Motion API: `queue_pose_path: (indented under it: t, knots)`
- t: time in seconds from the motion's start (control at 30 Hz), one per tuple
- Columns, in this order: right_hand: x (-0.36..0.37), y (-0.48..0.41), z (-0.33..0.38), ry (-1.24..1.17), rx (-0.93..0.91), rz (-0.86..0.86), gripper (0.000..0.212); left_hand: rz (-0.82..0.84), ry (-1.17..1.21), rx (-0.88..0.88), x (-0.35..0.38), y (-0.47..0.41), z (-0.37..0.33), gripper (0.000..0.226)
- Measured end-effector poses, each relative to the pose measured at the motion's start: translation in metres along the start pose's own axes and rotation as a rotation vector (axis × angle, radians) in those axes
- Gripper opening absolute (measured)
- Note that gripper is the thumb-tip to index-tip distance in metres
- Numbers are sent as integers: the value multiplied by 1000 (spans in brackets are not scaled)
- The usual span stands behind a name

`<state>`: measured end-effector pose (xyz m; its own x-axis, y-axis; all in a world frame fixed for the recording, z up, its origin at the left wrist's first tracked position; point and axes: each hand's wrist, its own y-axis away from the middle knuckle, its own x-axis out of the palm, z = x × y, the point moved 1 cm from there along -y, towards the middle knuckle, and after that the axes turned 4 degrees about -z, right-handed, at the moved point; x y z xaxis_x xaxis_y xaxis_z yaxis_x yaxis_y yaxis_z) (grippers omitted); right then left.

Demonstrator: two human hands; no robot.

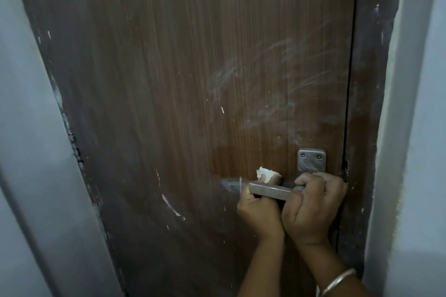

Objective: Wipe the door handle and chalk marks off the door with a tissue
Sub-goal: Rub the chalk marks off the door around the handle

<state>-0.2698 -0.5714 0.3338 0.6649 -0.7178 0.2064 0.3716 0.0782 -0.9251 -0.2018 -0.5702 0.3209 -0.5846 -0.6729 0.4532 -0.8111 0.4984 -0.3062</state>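
Note:
A brown wooden door [169, 79] fills the view. Faint white chalk marks [277, 84] smear its right side above the handle. The metal lever handle [270, 191] runs leftward from a steel backplate [311, 160]. My left hand [260, 212] reaches up behind the lever's free end and pinches a small white tissue wad [265, 172] against the door just above the lever. My right hand [311, 205] grips the lever near the backplate, fingers curled over it.
A dark door frame [369, 103] and a pale wall [422, 128] stand at the right. Another pale wall [29, 128] borders the left. White paint flecks [171, 205] dot the lower door. A bangle [337, 281] sits on my right wrist.

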Motion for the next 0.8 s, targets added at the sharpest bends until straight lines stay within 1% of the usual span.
queue_pose_path:
  t: [0.1,0.2,0.27,0.33,0.4,0.5,0.57,0.67,0.73,0.8]
  knots:
    - [-1,2,-2,-14,-8,14,20,-4,63,-63,3,8,3,11]
    - [-1,2,-3,-27,-32,27,18,30,37,-46,3,11,7,18]
    - [-1,2,-3,-27,-35,27,18,115,-2,17,0,14,9,21]
    - [-1,2,-4,-25,-31,28,17,211,-75,132,-5,16,12,34]
    - [-1,3,-4,-22,-31,31,17,271,-135,234,-8,13,13,39]
    - [-2,3,-5,-24,-39,39,16,347,-156,308,-8,6,12,37]
    - [-2,3,-4,-29,-41,47,11,408,-159,318,-8,4,10,36]
    - [-2,3,-5,-36,-46,45,9,503,-165,343,-9,1,11,31]
    - [-2,3,-4,-35,-52,43,12,533,-182,386,-10,-1,13,25]
    - [-1,3,-5,-28,-51,36,16,533,-220,464,-11,-2,12,20]
